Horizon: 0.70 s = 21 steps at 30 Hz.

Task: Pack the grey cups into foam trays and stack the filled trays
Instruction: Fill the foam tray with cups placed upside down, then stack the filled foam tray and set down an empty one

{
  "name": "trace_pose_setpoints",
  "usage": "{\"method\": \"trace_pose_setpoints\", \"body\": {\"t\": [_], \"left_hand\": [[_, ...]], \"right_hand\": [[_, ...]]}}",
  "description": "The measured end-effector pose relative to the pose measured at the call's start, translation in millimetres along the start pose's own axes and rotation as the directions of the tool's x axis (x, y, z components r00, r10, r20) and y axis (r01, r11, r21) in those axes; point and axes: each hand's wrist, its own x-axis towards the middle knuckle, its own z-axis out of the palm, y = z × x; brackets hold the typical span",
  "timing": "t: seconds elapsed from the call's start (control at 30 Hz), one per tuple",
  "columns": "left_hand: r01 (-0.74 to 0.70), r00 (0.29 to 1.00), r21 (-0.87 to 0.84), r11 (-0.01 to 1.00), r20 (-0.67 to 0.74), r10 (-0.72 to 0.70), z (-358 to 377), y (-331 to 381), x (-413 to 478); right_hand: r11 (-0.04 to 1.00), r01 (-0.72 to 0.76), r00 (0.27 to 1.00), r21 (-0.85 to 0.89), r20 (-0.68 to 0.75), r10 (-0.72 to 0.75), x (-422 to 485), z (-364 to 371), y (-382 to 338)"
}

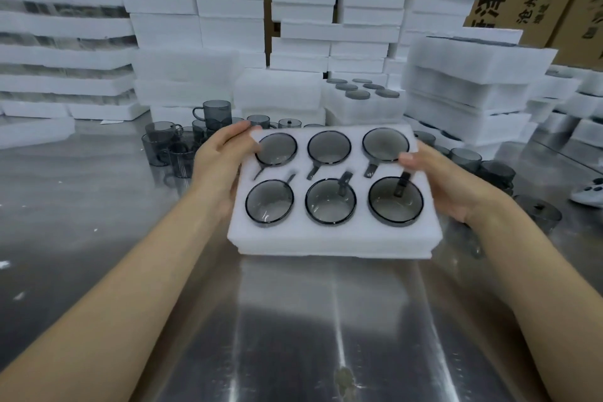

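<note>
The left hand's (pixel 218 170) thumb lies on the foam tray's (pixel 336 238) upper-left corner, with its fingers curled round the side. The right hand (pixel 456 188) clamps the right edge the same way. The tray sits mid-frame over the metal table (pixel 293 330), and six grey cups (pixel 330 202) fill its holes. Loose cups (pixel 181 148) stand behind on the left. White foam stacks (pixel 228 10) rise across the top of the frame.

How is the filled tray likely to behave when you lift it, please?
The tray is foam, so probably light but bendy; the left hand and right hand grip opposite ends. The cups sit deep in holes, so likely won't tip. They look glassy, perhaps fragile.
</note>
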Motion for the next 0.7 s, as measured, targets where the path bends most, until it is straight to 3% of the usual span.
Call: {"method": "trace_pose_setpoints", "body": {"t": [0.07,0.13,0.23,0.33,0.43,0.53,0.6,0.7], "left_hand": [[0.011,0.999,-0.173,0.985,0.038,-0.005,-1,-2,5],[0.027,0.997,-0.205,0.978,0.078,-0.012,0,-11,9],[0.04,0.992,-0.109,0.993,0.123,-0.026,5,-32,10],[-0.026,0.989,0.096,0.995,0.15,0.012,8,-46,10],[-0.076,0.983,0.204,0.976,0.182,0.038,6,-51,17],[-0.1,0.977,0.243,0.965,0.207,0.049,6,-56,23],[-0.121,0.973,0.257,0.959,0.223,0.063,6,-59,26],[-0.131,0.973,0.245,0.961,0.219,0.076,5,-60,30]], "right_hand": [[0.994,0.034,0.996,0.109,-0.086,-0.024,-1,1,-6],[0.976,0.055,0.983,0.209,-0.181,-0.017,1,0,-10],[0.925,0.242,0.937,0.294,-0.318,-0.145,11,-1,-20],[0.88,0.374,0.817,0.293,-0.553,-0.163,37,-4,-30],[0.897,0.346,0.713,0.276,-0.698,-0.061,75,-10,-46],[0.88,0.329,0.685,0.343,-0.728,0.028,117,-20,-65],[0.904,0.309,0.64,0.296,-0.768,0.032,143,-27,-72],[0.942,0.228,0.655,0.248,-0.755,0.041,173,-36,-70]]}}
